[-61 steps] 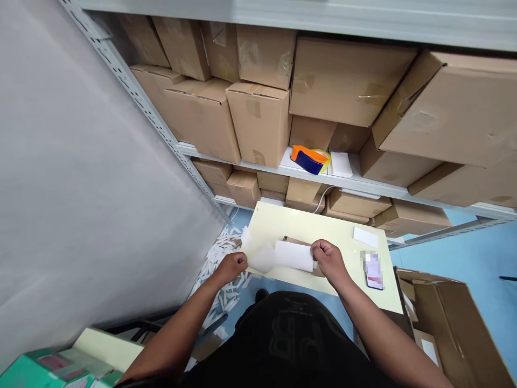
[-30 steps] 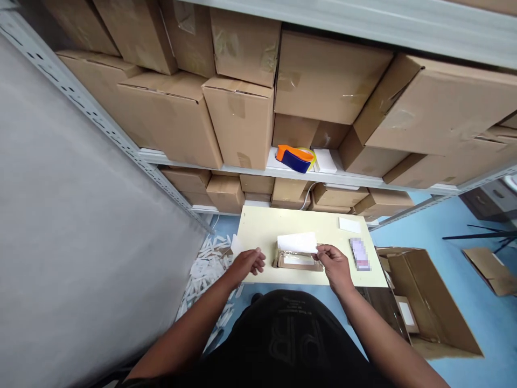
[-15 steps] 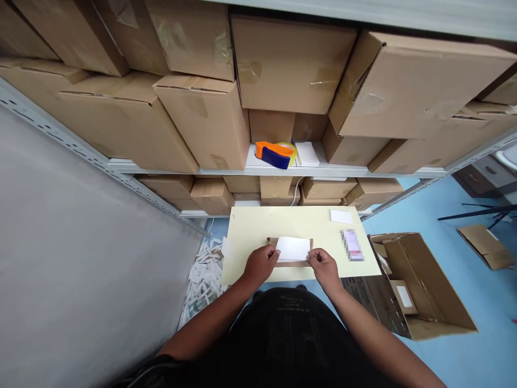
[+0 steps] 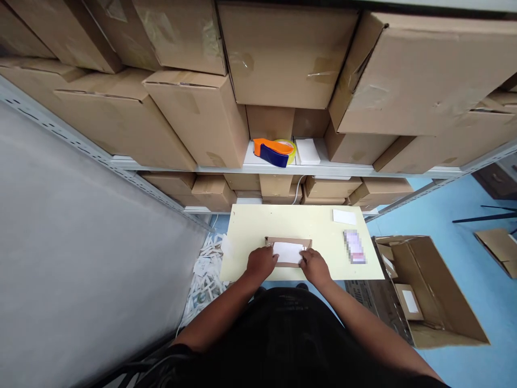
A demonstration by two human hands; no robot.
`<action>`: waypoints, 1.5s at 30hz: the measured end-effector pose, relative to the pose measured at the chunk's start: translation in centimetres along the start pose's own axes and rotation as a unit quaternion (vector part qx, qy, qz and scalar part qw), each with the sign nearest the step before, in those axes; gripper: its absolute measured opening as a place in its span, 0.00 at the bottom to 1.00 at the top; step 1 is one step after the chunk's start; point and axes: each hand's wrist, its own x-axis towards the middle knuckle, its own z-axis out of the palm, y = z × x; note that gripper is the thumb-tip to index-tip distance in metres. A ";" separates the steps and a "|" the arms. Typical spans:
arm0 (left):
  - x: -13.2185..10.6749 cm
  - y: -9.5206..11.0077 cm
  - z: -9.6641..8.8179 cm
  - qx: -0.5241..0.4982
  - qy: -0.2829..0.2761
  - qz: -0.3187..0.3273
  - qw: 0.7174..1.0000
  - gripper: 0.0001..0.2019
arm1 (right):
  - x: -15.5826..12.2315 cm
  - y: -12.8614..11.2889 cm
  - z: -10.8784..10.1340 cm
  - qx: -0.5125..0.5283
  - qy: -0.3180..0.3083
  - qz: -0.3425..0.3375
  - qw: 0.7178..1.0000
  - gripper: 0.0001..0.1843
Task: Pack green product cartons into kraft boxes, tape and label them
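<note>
A small cardboard box [image 4: 290, 240] lies on the pale yellow tabletop in front of me. On its upper face rests a white label [image 4: 287, 252], with brown cardboard showing around it. My left hand [image 4: 262, 262] is closed at the label's left edge, its thumb on the paper. At the opposite edge, the curled fingers of my right hand [image 4: 314, 266] grip the label's right side. Both hands also touch or nearly touch the box ends, and some fingertips are hidden.
A phone-like blurred item [image 4: 354, 247] and a white card stack [image 4: 344, 216] lie right on the table [image 4: 246, 226]. A tape dispenser [image 4: 274, 152] sits on the shelf among cartons. An open carton [image 4: 452, 291] stands right; paper scraps [image 4: 208, 269] cover the left floor.
The label has come down from above the box and now lies against its face. My right hand has shifted slightly left, and the view has moved a little.
</note>
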 end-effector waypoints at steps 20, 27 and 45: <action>0.1 -3.2 3.6 -0.443 0.005 -0.112 0.890 0.24 | -0.6 2.5 1.5 0.338 -0.005 0.260 0.905 0.26; -0.2 -3.6 4.1 -0.476 -0.009 -0.100 0.874 0.26 | -0.5 1.8 2.1 0.455 0.017 0.346 0.820 0.27; -1.6 -2.7 0.8 -0.503 0.014 -0.067 0.862 0.26 | -0.6 0.4 -0.2 0.463 0.052 0.325 0.823 0.29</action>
